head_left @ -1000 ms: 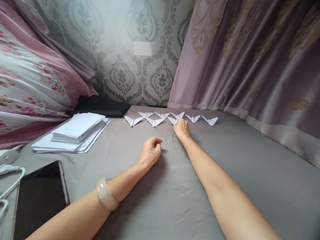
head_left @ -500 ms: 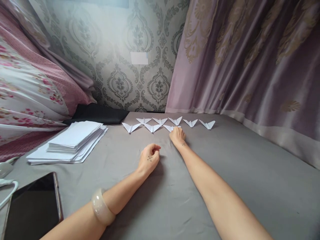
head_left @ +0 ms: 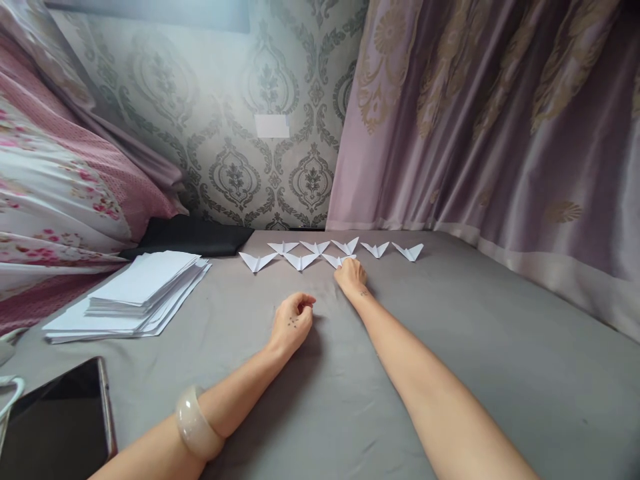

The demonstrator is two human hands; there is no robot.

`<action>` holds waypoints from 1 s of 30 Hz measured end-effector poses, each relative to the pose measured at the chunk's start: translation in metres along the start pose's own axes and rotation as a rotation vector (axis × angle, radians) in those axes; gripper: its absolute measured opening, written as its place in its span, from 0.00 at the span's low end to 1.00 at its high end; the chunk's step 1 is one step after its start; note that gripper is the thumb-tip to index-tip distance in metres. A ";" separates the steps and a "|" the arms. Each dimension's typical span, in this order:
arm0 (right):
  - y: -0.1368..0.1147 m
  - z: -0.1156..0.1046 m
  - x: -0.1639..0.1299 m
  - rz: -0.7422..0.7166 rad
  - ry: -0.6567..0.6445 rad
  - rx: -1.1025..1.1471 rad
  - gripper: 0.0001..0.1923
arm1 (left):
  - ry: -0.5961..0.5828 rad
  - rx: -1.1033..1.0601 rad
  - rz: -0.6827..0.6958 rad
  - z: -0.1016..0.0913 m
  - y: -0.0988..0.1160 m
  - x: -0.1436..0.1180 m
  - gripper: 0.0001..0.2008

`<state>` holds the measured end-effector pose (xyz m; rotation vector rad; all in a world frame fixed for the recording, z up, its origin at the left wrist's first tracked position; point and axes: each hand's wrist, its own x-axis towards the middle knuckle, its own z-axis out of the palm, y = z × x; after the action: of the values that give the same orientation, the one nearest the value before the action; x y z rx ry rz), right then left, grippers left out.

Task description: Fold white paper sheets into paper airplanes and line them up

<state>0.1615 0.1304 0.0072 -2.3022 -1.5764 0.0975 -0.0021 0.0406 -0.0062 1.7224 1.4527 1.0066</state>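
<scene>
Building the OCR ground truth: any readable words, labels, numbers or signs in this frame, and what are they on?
No readable text.
White patch on the wallpaper: blank.
Paper stack: no print visible.
Phone: screen dark.
Left hand: small dark dots, not letters.
Right hand, touching a folded paper shape: tiny wrist mark, unreadable.

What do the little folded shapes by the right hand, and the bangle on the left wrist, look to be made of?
The folded shapes look like plain white matte paper: thin, with sharp creases and pointed wings. The bangle is pale, glossy and slightly translucent, so jade-like stone, glass or resin; the look leaves it open.
</scene>
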 end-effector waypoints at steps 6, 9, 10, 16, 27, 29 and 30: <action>0.013 -0.021 -0.001 -0.002 0.019 -0.023 0.19 | -0.001 0.009 0.000 -0.002 -0.002 0.001 0.14; 0.033 -0.036 -0.013 -0.042 -0.006 -0.046 0.18 | -0.008 0.021 0.006 -0.005 -0.002 0.001 0.15; 0.041 -0.041 -0.021 -0.076 -0.025 -0.052 0.17 | -0.012 0.036 0.009 -0.006 -0.001 0.001 0.15; 0.077 -0.049 -0.095 -0.405 -0.121 -0.039 0.13 | -0.111 0.355 0.379 -0.003 -0.008 -0.003 0.16; 0.100 -0.032 -0.110 -0.622 0.008 0.018 0.14 | -0.386 0.810 0.568 -0.008 -0.004 0.000 0.25; 0.101 -0.034 -0.111 -0.631 0.004 0.002 0.14 | -0.500 0.712 0.547 -0.022 0.007 0.010 0.23; 0.101 -0.035 -0.112 -0.634 0.001 -0.005 0.14 | -0.585 0.637 0.488 -0.031 0.011 0.015 0.22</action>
<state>0.2178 -0.0135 -0.0080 -1.6969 -2.2148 -0.0664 -0.0228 0.0540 0.0204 2.6301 1.0285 0.1755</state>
